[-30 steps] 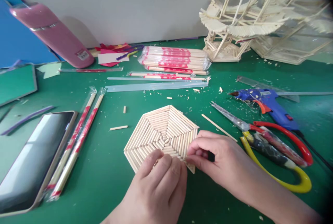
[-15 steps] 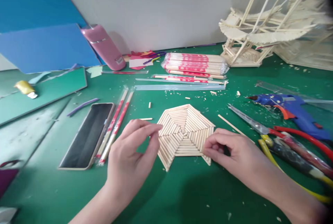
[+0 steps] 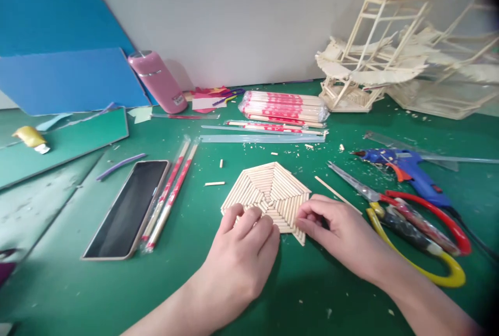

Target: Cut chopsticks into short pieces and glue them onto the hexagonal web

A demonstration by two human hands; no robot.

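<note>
Hands, left [image 3: 237,253] and right [image 3: 343,234], fingers down on stick hexagon [image 3: 268,190].

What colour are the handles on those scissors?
One scissors handle is red, the other yellow; the head view shows them, right of the right hand.

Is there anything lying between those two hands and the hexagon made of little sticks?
Nothing visible. The left hand rests flat on the stick hexagon's near edge, and the right hand pinches its right corner. The scissors lie off to the right.
</note>
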